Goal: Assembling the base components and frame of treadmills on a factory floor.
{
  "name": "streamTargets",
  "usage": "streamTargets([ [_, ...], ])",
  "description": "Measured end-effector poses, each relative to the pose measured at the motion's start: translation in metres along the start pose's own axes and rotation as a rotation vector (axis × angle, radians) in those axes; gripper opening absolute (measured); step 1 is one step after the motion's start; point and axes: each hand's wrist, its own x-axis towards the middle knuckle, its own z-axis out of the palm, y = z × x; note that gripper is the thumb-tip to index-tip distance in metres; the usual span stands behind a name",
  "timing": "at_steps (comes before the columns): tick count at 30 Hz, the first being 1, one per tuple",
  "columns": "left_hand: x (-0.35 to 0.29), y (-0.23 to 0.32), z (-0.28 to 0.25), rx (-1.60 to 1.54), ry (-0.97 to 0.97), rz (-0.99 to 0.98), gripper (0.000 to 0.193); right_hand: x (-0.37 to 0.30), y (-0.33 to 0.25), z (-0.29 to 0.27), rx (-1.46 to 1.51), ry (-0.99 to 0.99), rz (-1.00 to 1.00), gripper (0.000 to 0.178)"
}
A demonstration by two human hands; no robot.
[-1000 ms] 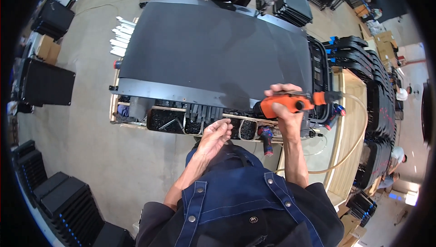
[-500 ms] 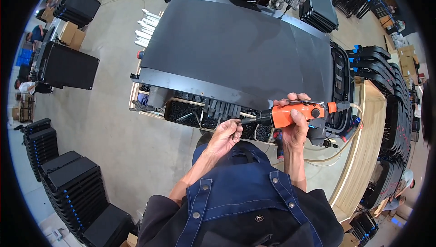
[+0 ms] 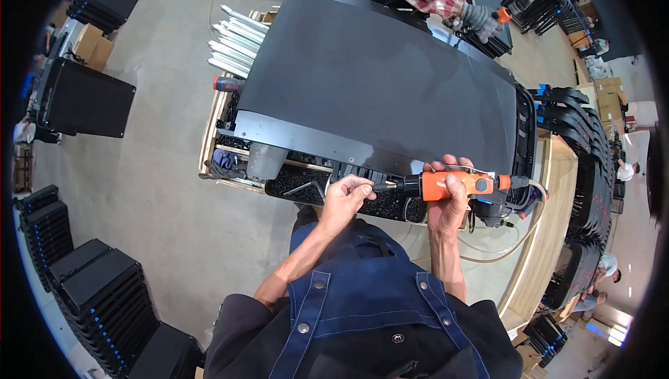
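The left hand [image 3: 343, 202], clear of the orange pneumatic screwdriver [image 3: 436, 187] a second ago, now pinches at its bit [image 3: 387, 186]; the right hand [image 3: 447, 213] grips it, the long axis running crosswise, pointing left.

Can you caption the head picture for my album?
Right hand holding an orange power tool, left hand at its tip, near a large dark panel.

Tip of the driver bit [image 3: 390, 186], probably behind the left fingers [image 3: 360, 189]
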Motion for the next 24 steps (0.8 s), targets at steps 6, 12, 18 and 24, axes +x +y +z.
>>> streamTargets([
  [6, 0.028, -0.001, -0.024, -0.801, -0.123, -0.412, 0.026, -0.007, 0.018, 0.062, -0.292, -0.163, -0.244, 0.049],
  [12, 0.046, -0.003, -0.028, -0.958, -0.108, -0.560, 0.039, 0.005, 0.050, 0.096, -0.642, -0.406, -0.295, 0.048],
  [18, 0.019, -0.007, -0.036, -0.414, 0.072, -0.474, 0.041, 0.028, 0.061, 0.100, -0.735, -0.643, -0.267, 0.050],
  [24, -0.008, -0.020, -0.069, -0.399, 0.162, -0.612, 0.022, 0.031, 0.062, 0.111, -0.740, -0.653, -0.218, 0.048],
])
